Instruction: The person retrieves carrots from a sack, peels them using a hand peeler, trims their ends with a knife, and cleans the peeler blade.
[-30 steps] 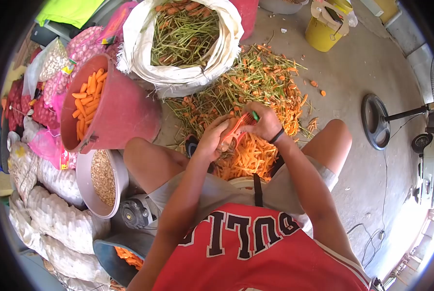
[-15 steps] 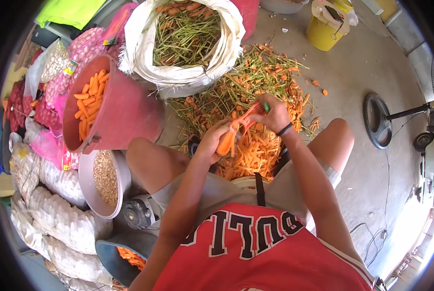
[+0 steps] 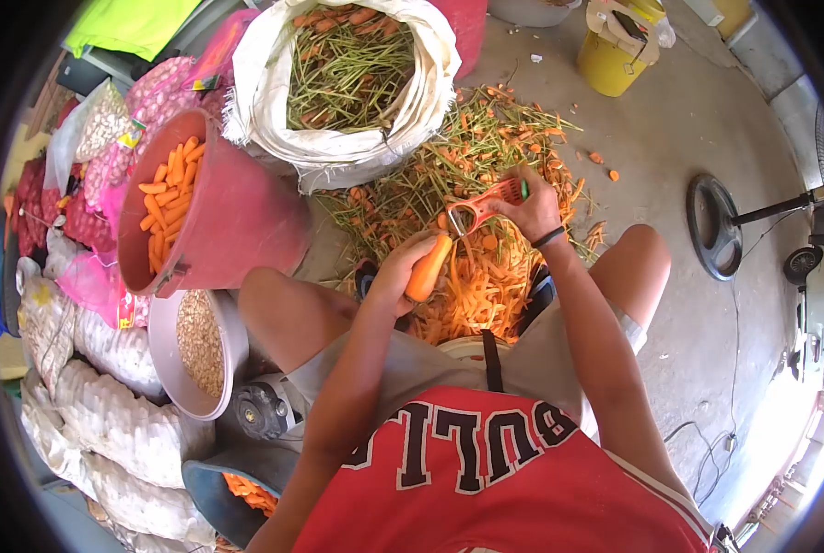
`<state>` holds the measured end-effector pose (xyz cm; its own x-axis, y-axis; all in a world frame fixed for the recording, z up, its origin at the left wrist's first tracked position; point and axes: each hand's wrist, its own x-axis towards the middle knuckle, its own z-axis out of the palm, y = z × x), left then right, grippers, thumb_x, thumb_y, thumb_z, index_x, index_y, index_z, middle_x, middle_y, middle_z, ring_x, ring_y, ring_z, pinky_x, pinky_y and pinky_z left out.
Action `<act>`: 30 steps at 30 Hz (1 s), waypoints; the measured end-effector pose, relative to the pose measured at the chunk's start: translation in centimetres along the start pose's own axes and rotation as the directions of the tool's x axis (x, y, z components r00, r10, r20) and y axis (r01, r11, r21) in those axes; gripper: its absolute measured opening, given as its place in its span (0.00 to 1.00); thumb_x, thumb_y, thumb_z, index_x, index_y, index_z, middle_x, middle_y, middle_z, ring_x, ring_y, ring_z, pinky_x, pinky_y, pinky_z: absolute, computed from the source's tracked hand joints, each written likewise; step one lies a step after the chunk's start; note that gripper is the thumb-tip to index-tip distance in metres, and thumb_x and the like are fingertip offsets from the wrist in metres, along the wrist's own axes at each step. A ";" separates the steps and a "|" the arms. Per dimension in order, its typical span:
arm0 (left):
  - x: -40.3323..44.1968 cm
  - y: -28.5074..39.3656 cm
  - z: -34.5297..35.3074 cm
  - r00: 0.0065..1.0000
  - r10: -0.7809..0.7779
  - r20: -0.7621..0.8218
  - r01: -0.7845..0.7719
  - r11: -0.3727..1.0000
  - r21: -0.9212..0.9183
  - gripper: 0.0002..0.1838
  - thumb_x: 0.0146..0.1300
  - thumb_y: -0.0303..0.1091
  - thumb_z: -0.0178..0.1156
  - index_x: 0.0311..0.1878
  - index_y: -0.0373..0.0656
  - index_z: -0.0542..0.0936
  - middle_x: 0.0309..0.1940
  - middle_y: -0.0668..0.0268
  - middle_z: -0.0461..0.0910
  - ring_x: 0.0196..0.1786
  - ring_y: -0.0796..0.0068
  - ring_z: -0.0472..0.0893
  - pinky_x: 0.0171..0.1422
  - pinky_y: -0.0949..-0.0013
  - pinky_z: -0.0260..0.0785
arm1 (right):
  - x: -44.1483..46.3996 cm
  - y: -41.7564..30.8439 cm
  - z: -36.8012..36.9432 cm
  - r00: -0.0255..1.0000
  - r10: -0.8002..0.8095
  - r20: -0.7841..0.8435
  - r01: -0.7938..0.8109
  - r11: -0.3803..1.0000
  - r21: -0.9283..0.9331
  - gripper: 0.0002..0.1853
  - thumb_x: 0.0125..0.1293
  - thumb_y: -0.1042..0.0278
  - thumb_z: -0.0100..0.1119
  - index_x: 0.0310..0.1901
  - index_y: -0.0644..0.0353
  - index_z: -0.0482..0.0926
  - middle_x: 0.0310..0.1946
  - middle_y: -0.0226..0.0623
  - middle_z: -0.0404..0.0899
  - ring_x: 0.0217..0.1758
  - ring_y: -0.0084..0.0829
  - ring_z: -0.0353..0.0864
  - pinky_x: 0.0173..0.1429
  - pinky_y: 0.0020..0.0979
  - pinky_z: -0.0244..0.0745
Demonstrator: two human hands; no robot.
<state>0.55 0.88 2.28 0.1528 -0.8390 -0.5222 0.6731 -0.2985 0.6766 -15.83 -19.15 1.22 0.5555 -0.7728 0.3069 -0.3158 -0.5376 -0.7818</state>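
Observation:
A bright orange carrot (image 3: 428, 270) is gripped in my left hand (image 3: 401, 268), tilted with its far end up. My right hand (image 3: 533, 208) is closed round the handle of a red peeler (image 3: 482, 205). The peeler's blade end points left, just above the carrot's tip and apart from it. Beneath both hands lies a heap of carrot peelings (image 3: 482, 300) between my legs. Farther out, green stalks and carrot ends (image 3: 513, 138) are spread over the floor.
A white sack (image 3: 251, 88) of stalks and carrots stands ahead. Left are a red bucket (image 3: 264, 217) of peeled carrots, a basin (image 3: 230, 346) and stuffed sacks (image 3: 145, 419). A blue container (image 3: 211, 488) holds carrots. Right are a yellow bucket (image 3: 606, 69) and a fan stand (image 3: 714, 226).
My right hand has drawn the peeler up and off the carrot, slightly to the right. The peel strip that hung at the carrot is gone from it; my left hand still holds the carrot.

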 end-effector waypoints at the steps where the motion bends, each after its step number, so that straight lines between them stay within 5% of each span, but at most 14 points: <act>1: 0.4 -0.2 -0.5 0.999 0.015 0.043 -0.013 0.999 -0.032 0.16 0.72 0.40 0.52 0.57 0.41 0.73 0.41 0.63 0.79 0.38 0.76 0.81 0.37 0.71 0.76 | -0.1 -1.0 -0.3 0.999 0.004 0.052 -0.005 0.999 0.032 0.30 0.42 0.59 0.83 0.46 0.62 0.80 0.36 0.41 0.82 0.35 0.33 0.84 0.40 0.33 0.80; 3: 1.2 -0.2 -1.2 0.991 0.056 0.120 -0.043 0.994 -0.104 0.17 0.72 0.40 0.52 0.57 0.41 0.73 0.42 0.64 0.79 0.39 0.75 0.81 0.38 0.69 0.77 | -1.4 -3.7 0.2 0.986 -0.002 0.167 -0.014 0.995 0.097 0.29 0.42 0.59 0.83 0.45 0.62 0.81 0.36 0.41 0.82 0.36 0.33 0.84 0.41 0.34 0.80; 4: 0.9 -0.1 -0.5 0.996 0.073 0.057 -0.065 0.989 -0.134 0.17 0.72 0.40 0.52 0.57 0.40 0.73 0.42 0.64 0.79 0.39 0.76 0.81 0.39 0.70 0.77 | -2.6 -4.4 1.6 0.972 -0.220 0.079 0.205 0.965 0.165 0.29 0.42 0.59 0.83 0.45 0.61 0.81 0.32 0.37 0.80 0.33 0.31 0.82 0.39 0.35 0.79; 7: 0.8 -0.4 0.2 0.993 0.114 -0.011 -0.114 0.992 -0.045 0.17 0.72 0.40 0.52 0.57 0.41 0.73 0.43 0.65 0.79 0.39 0.77 0.81 0.39 0.72 0.76 | -3.1 -5.3 1.5 0.936 -0.250 0.249 0.221 0.965 0.140 0.28 0.43 0.59 0.82 0.44 0.60 0.81 0.31 0.36 0.79 0.32 0.31 0.80 0.39 0.36 0.79; 12: -0.7 0.3 1.0 0.999 0.031 -0.033 -0.031 0.999 -0.009 0.17 0.72 0.39 0.53 0.58 0.41 0.73 0.42 0.64 0.79 0.34 0.76 0.80 0.32 0.72 0.76 | -0.2 -0.3 0.4 1.000 -0.001 -0.006 0.001 1.000 0.016 0.30 0.40 0.60 0.83 0.44 0.64 0.79 0.33 0.40 0.81 0.33 0.35 0.83 0.39 0.35 0.80; 15: 0.6 -0.1 0.3 0.996 0.091 -0.005 -0.091 0.984 -0.150 0.16 0.72 0.39 0.52 0.57 0.41 0.73 0.40 0.65 0.79 0.32 0.75 0.80 0.31 0.73 0.75 | -2.5 -3.7 1.3 0.979 -0.183 0.088 0.165 0.969 0.185 0.30 0.40 0.60 0.83 0.44 0.63 0.79 0.33 0.40 0.81 0.33 0.37 0.82 0.39 0.35 0.79; 16: 0.8 -0.1 0.4 0.995 0.098 -0.019 -0.099 0.989 -0.110 0.16 0.73 0.38 0.51 0.57 0.41 0.74 0.38 0.65 0.79 0.31 0.76 0.80 0.31 0.74 0.74 | -3.4 -4.5 1.7 0.948 -0.217 0.232 0.166 0.961 0.222 0.29 0.42 0.62 0.83 0.46 0.63 0.80 0.32 0.39 0.80 0.32 0.36 0.81 0.38 0.34 0.78; 19: 0.1 -0.1 0.8 0.997 0.073 -0.027 -0.074 0.996 -0.049 0.15 0.73 0.38 0.51 0.57 0.41 0.74 0.39 0.65 0.79 0.32 0.77 0.80 0.32 0.74 0.75 | -3.1 -4.1 1.9 0.932 -0.343 0.117 0.333 0.938 0.099 0.29 0.43 0.61 0.82 0.46 0.63 0.80 0.32 0.39 0.80 0.32 0.35 0.80 0.38 0.34 0.77; 21: -0.7 0.2 0.9 0.998 0.033 -0.058 -0.033 0.999 -0.005 0.16 0.72 0.39 0.52 0.57 0.42 0.74 0.39 0.65 0.79 0.34 0.78 0.80 0.32 0.73 0.75 | -1.3 -2.6 0.7 0.980 -0.136 0.147 0.131 0.990 0.041 0.32 0.41 0.58 0.83 0.47 0.63 0.79 0.32 0.39 0.80 0.32 0.34 0.81 0.38 0.34 0.78; 23: -1.1 0.7 1.7 0.994 0.011 -0.113 -0.007 1.000 0.028 0.16 0.72 0.39 0.52 0.57 0.42 0.73 0.39 0.65 0.78 0.35 0.78 0.80 0.32 0.72 0.75 | -0.3 -0.4 0.4 1.000 -0.025 -0.013 0.025 1.000 -0.003 0.32 0.41 0.58 0.83 0.48 0.63 0.79 0.33 0.41 0.80 0.33 0.33 0.82 0.40 0.34 0.79; 26: 0.9 -0.4 -0.9 0.997 0.044 0.068 -0.036 0.992 -0.122 0.16 0.73 0.40 0.50 0.58 0.42 0.72 0.40 0.65 0.78 0.34 0.77 0.80 0.33 0.69 0.76 | -1.6 -3.0 0.5 0.986 0.029 0.162 -0.046 0.994 0.098 0.32 0.41 0.58 0.83 0.48 0.63 0.80 0.35 0.43 0.81 0.35 0.35 0.82 0.42 0.35 0.79; 27: 1.0 -0.5 -1.0 0.994 0.057 0.090 -0.042 0.987 -0.157 0.16 0.73 0.40 0.50 0.58 0.42 0.72 0.40 0.65 0.78 0.34 0.77 0.80 0.33 0.69 0.76 | -2.9 -3.4 1.7 0.974 -0.205 0.095 0.187 0.967 0.171 0.32 0.42 0.57 0.83 0.48 0.62 0.80 0.36 0.42 0.81 0.36 0.34 0.83 0.43 0.36 0.80; 28: 0.2 0.5 1.7 0.991 0.073 -0.109 -0.089 0.985 -0.145 0.17 0.73 0.40 0.50 0.58 0.42 0.72 0.37 0.66 0.77 0.32 0.77 0.78 0.33 0.69 0.76 | -3.3 -4.5 1.6 0.947 -0.273 0.170 0.249 0.956 0.153 0.31 0.42 0.58 0.83 0.48 0.62 0.80 0.36 0.40 0.81 0.37 0.33 0.83 0.44 0.35 0.80; 30: 0.6 0.1 0.6 0.997 0.063 -0.040 -0.064 0.997 -0.036 0.16 0.73 0.40 0.50 0.58 0.42 0.72 0.36 0.67 0.76 0.32 0.78 0.77 0.34 0.69 0.76 | -3.3 -5.1 1.6 0.935 -0.278 0.221 0.264 0.960 0.092 0.31 0.44 0.58 0.82 0.49 0.61 0.80 0.36 0.38 0.82 0.37 0.32 0.83 0.44 0.35 0.80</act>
<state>0.23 0.13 2.34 0.2232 -0.8374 -0.4989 0.6878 -0.2274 0.6894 -14.85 -13.31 3.29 0.7771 -0.4981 0.3847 -0.0860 -0.6895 -0.7191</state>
